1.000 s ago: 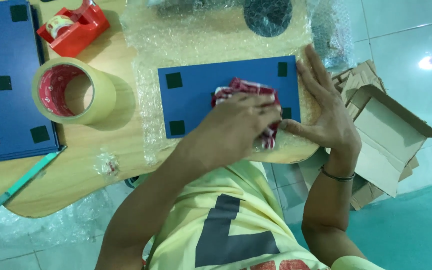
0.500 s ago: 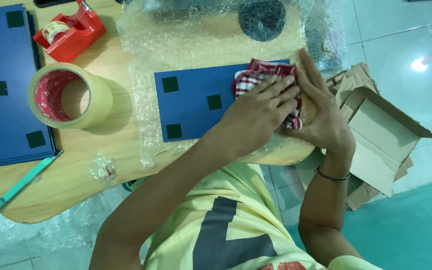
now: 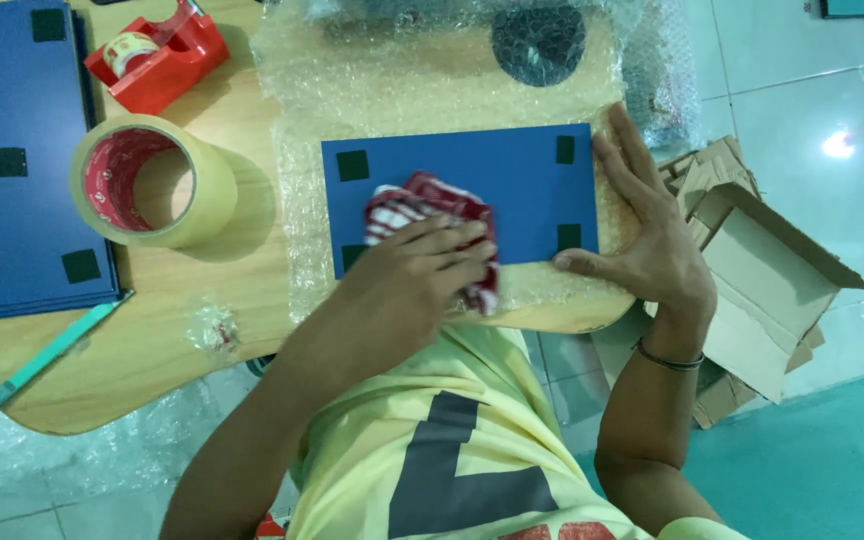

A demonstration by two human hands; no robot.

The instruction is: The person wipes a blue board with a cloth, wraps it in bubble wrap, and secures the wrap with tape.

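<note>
Left hand (image 3: 407,275) clenched on red checked cloth (image 3: 430,205) atop blue panel (image 3: 462,170); right hand (image 3: 647,235) flat, released, at panel's right edge.

left hand (image 3: 407,275) and cloth (image 3: 432,205) slid leftward across board (image 3: 512,170)

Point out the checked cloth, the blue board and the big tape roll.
checked cloth (image 3: 422,198), head view, its upper folds.
blue board (image 3: 472,160), head view, bare upper face.
big tape roll (image 3: 214,190), head view, outer right wall.
</note>
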